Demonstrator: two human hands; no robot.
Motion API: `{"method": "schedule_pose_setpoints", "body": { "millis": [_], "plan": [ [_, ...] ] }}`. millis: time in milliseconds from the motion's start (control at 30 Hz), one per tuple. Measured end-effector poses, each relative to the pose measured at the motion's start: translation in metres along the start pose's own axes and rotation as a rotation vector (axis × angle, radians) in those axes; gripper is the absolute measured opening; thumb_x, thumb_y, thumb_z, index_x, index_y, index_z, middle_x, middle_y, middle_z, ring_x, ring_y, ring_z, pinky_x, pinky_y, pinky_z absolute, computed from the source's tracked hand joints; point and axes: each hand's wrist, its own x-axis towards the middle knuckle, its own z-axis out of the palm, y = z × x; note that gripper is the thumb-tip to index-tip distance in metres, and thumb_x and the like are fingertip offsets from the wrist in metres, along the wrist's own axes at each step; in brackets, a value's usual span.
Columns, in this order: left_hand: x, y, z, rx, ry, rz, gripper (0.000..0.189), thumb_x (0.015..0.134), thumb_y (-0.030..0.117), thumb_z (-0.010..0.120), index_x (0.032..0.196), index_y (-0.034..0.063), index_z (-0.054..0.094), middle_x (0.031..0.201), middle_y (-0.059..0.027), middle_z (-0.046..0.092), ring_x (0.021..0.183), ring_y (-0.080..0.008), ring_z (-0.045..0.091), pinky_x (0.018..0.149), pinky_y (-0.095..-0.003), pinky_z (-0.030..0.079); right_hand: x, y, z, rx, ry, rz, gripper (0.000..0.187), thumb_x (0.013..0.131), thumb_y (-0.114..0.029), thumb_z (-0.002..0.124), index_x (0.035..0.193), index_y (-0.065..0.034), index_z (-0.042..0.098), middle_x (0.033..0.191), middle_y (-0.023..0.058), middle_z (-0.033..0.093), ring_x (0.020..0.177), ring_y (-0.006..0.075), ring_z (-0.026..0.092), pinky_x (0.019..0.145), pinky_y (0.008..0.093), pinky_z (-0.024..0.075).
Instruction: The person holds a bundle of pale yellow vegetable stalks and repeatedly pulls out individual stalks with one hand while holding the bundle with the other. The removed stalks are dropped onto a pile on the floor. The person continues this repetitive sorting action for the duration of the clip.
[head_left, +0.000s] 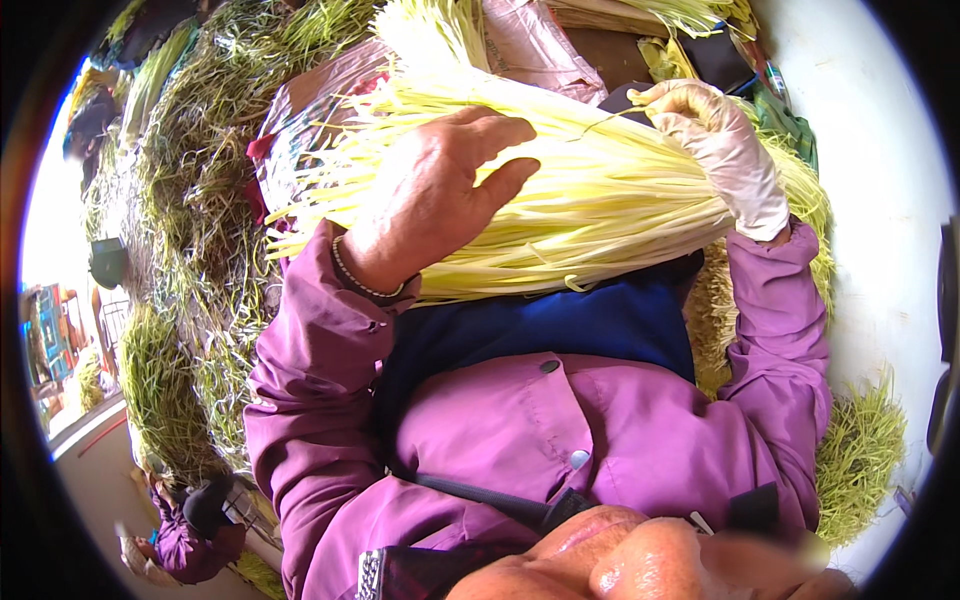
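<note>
A large bundle of long, pale-yellow leaf stalks (600, 187), looking like blanched chives, lies across my lap over a dark blue cloth (540, 322). My left hand (457, 176), bare, is over the left half of the bundle, back upward, thumb and fingers apart; whether it touches the leaves I cannot tell. My right hand (686, 120), in a thin whitish glove, is at the bundle's upper right edge. Its fingertips pinch a thin, dull, withered-looking leaf strand (611, 116), which trails left above the bundle.
Heaps of loose green and dry leaves (202, 150) cover the floor at left. More pale stalks (435, 30) and a pinkish woven sack (536, 45) lie beyond the bundle. A white wall (870, 187) bounds the right. Another person (187, 532) is at the lower left.
</note>
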Motion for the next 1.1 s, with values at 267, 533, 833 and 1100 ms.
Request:
{"method": "schedule_pose_setpoints", "body": {
  "millis": [267,533,833,1100],
  "plan": [
    [0.042,0.016,0.04,-0.054,-0.059,0.049,0.025,0.092,0.014,0.075,0.112,-0.0002,0.072,0.098,-0.0157,0.073,0.087,-0.0283,0.073,0.075,-0.037,0.056,-0.022,-0.004,-0.026,0.316,0.177,0.032,0.01,0.101,-0.008,0.065,0.106,-0.0006,0.069,0.119,0.01,0.072,0.105,0.0142,0.067,0.099,0.0271,0.0526],
    [0.071,0.033,0.07,-0.089,-0.086,0.131,0.021,0.092,0.015,0.073,0.108,0.0015,0.073,0.095,-0.0149,0.074,0.08,-0.0249,0.075,0.072,-0.0373,0.057,-0.047,-0.007,-0.041,0.253,0.416,0.193,0.013,0.099,-0.013,0.069,0.105,-0.0012,0.066,0.119,0.0129,0.068,0.097,0.015,0.067,0.089,0.0276,0.0556],
    [0.113,0.055,0.099,0.057,-0.19,0.239,0.023,0.089,0.021,0.071,0.105,0.0056,0.075,0.091,-0.0143,0.074,0.084,-0.033,0.072,0.077,-0.0427,0.057,-0.078,-0.001,-0.059,0.601,0.526,0.01,0.012,0.102,-0.011,0.065,0.108,-0.0006,0.066,0.113,0.0145,0.073,0.099,0.0171,0.071,0.09,0.0295,0.0587],
    [0.156,0.056,0.149,0.216,-0.338,0.333,0.019,0.087,0.023,0.073,0.101,0.0104,0.078,0.097,-0.0102,0.073,0.095,-0.0336,0.07,0.082,-0.0454,0.055,-0.088,0.012,-0.062,0.778,0.613,-0.049,0.013,0.102,-0.009,0.064,0.112,-0.0018,0.067,0.109,0.0147,0.072,0.087,0.0228,0.067,0.077,0.0346,0.0534]
  ]
}}
